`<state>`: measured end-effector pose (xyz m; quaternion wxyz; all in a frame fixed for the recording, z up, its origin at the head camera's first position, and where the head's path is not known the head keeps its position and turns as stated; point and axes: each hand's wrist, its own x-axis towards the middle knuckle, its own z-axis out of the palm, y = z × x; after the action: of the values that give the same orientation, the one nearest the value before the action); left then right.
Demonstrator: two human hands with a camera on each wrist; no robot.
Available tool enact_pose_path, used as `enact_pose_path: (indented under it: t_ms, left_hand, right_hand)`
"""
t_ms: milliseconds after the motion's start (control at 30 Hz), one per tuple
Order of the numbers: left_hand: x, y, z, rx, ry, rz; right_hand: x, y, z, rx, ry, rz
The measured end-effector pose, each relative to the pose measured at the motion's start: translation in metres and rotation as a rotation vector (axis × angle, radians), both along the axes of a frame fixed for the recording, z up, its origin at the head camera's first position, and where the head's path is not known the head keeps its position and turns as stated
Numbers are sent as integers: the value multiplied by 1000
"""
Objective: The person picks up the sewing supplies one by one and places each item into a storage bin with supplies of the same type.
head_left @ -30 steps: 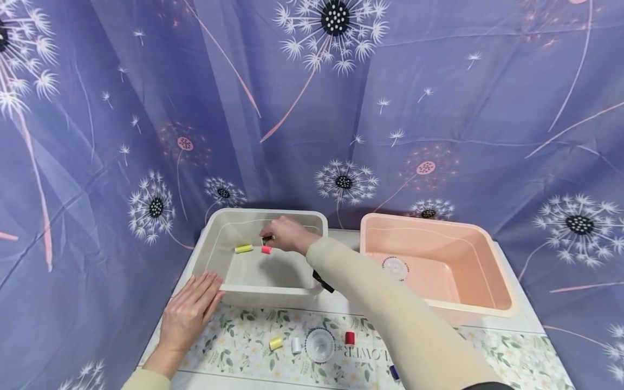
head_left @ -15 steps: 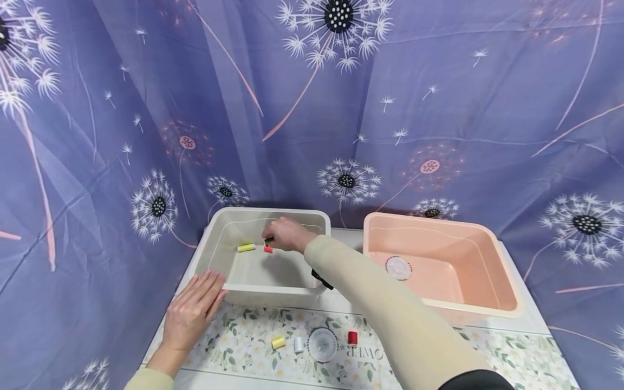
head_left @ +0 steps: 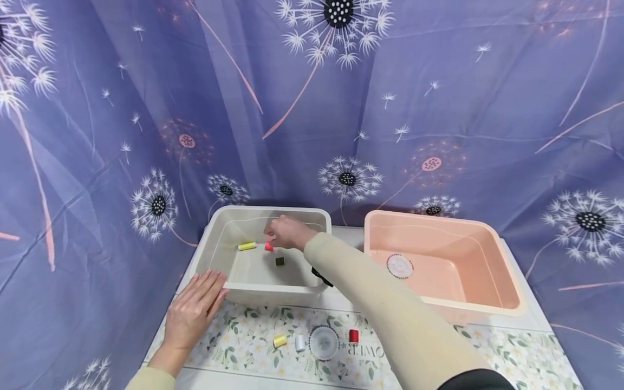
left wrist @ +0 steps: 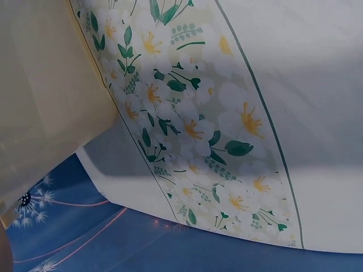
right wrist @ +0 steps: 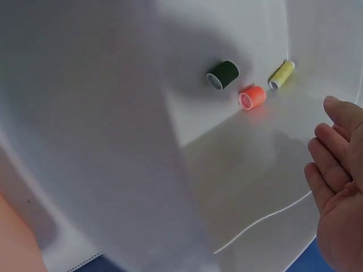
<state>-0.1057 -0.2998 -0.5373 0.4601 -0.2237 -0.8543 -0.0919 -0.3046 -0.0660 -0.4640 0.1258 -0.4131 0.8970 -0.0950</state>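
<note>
Inside the grey bin (head_left: 273, 288), my right hand (head_left: 287, 233) hovers with relaxed fingers and nothing in its grasp. A dark green thread spool (head_left: 280, 261) lies on the bin's floor, just in front of that hand. Close beside the fingers is a bright red-orange spool (head_left: 268, 246), with a yellow spool (head_left: 247, 246) to its left. The right wrist view shows the green spool (right wrist: 224, 75), the red-orange spool (right wrist: 252, 98) and the yellow one (right wrist: 282, 75) apart from the hand (right wrist: 340, 158). My left hand (head_left: 192, 309) rests with straight fingers on the bin's front-left rim.
A peach bin (head_left: 441, 303) stands at the right, holding a round clear pin wheel (head_left: 400, 266). On the flowered mat before the bins lie a yellow spool (head_left: 279, 340), a white spool (head_left: 299, 343), another pin wheel (head_left: 324, 343) and a red spool (head_left: 353, 336).
The right fingers have let go of the dark green spool, which now lies on the grey bin's floor, nearer the front. The left hand has stayed on the rim.
</note>
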Motion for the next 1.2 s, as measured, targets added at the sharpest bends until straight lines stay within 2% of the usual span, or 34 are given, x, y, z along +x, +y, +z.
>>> enact_pose_path:
  t_ms: [200,433,567,1000,1200]
  left_hand:
    - [1,0,1,9,0,-5]
    - [3,1,0,10,5,-2]
    - [4,1,0,7,6,9]
    - [2,0,1,9,9,-4]
    - [2,1,2,6,0,-1]
  right_hand:
    - [3,8,4,-17,0,13]
    - [10,17,11,-47,-73,-25]
    - [16,24,17,-87,-84,-17]
    - [46,52,41,-140,-45,104]
    - [58,67,48,-182,-39,120]
